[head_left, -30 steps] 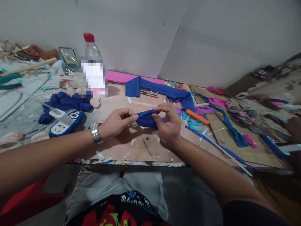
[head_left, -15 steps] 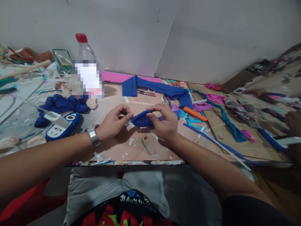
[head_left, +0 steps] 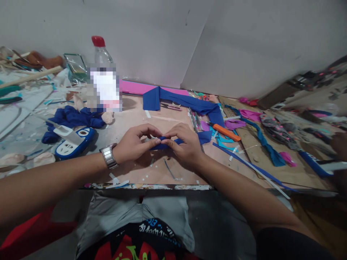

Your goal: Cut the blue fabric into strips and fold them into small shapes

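Note:
A narrow blue fabric strip [head_left: 205,137] runs through both hands above the middle of the table. My left hand [head_left: 139,142], with a metal watch on the wrist, pinches the strip between thumb and fingers. Right beside it, my right hand [head_left: 184,144] pinches the same strip, the fingertips of both hands almost touching. Part of the strip is hidden behind my fingers, and its free end sticks out past my right hand. Behind the hands lies a longer folded blue fabric band [head_left: 187,100].
An orange cutter [head_left: 226,132] lies right of my hands. On the left are a blue-and-white power strip [head_left: 73,144], crumpled blue fabric [head_left: 78,119] and a red-capped bottle [head_left: 102,54]. Teal fabric [head_left: 264,141] lies on cardboard, and another person's hand [head_left: 340,144] shows at the right edge.
My left hand has moved right and now pinches the blue strip close to my right hand. The strip's loop between the hands is now mostly covered by fingers. The view has shifted slightly.

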Tool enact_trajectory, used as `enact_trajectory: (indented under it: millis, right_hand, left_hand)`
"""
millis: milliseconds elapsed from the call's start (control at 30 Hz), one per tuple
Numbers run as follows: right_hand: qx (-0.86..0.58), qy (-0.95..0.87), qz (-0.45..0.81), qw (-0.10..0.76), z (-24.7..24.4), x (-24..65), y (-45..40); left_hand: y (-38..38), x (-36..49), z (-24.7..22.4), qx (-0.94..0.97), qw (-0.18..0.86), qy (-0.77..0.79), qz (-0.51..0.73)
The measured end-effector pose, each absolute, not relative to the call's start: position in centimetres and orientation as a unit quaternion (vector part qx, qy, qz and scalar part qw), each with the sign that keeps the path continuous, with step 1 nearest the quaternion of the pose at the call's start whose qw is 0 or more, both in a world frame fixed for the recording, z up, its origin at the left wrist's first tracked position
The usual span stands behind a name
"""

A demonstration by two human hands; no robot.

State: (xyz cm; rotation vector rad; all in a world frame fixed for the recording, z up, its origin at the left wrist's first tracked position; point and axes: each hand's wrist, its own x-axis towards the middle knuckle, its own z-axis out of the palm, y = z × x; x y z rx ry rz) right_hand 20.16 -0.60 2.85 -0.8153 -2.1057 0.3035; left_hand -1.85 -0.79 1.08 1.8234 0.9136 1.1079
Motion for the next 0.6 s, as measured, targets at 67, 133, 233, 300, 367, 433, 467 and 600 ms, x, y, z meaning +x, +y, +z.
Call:
enact_trajectory:
  millis: [67,133,233,300,367,433,467,600]
  right_hand:
    - [-0.322,-0.84,0.121,0.421,2.79,20.19,-0.54]
    - [-0.322,-0.838,0.122,0.424,2.74,20.21,-0.51]
    - [-0.326,-0.836,0.125,0.423,2.73,20.24,-0.48]
    - [-0.329,-0.837,0.127,0.418,2.76,20.29,-0.45]
    - [-0.333,-0.838,0.128,0.413,2.75,20.35,-0.38]
    - [-0.334,-0.838,0.127,0.413,2.7,20.39,-0.32]
    - [-0.332,-0.838,0.127,0.414,2.67,20.39,-0.29]
    - [-0.321,-0.839,0.134,0.417,2.59,20.28,-0.31]
  left_hand:
    - [-0.79,-1.92,0.96,0.733,0.38,0.347,0.444]
    - [-0.87,-1.99,0.92,0.751,0.357,0.338,0.441]
    - [-1.0,-2.03,0.96,0.774,0.325,0.322,0.437]
    - [-1.02,-2.04,1.0,0.782,0.314,0.308,0.441]
    - [-0.99,-2.08,1.06,0.786,0.312,0.297,0.444]
    - [-0.98,-2.15,1.19,0.786,0.324,0.287,0.443]
    - [-1.0,-2.19,1.27,0.783,0.338,0.282,0.439]
    - [-1.28,-2.28,1.54,0.754,0.414,0.297,0.414]
